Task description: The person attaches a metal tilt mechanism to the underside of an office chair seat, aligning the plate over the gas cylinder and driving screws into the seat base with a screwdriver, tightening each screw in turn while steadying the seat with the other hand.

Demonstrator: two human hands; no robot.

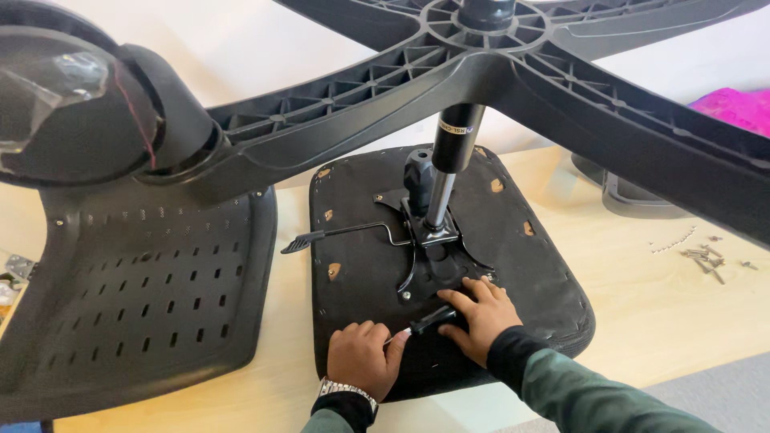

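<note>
Left hand [362, 355] curled narrowly around the metal shaft of a screwdriver [425, 321]; right hand [480, 311] closed over its black handle, fingers spread on the upturned black seat [529, 265], just below the metal mechanism plate [437, 256] on the wooden table [666, 313]

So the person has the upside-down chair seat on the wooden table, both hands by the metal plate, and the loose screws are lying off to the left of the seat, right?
Not quite: in the head view the loose screws lie to the right of the chair seat, not the left. The rest holds: the seat is upside down on the wooden table, with the left hand and right hand by the metal plate.
</note>
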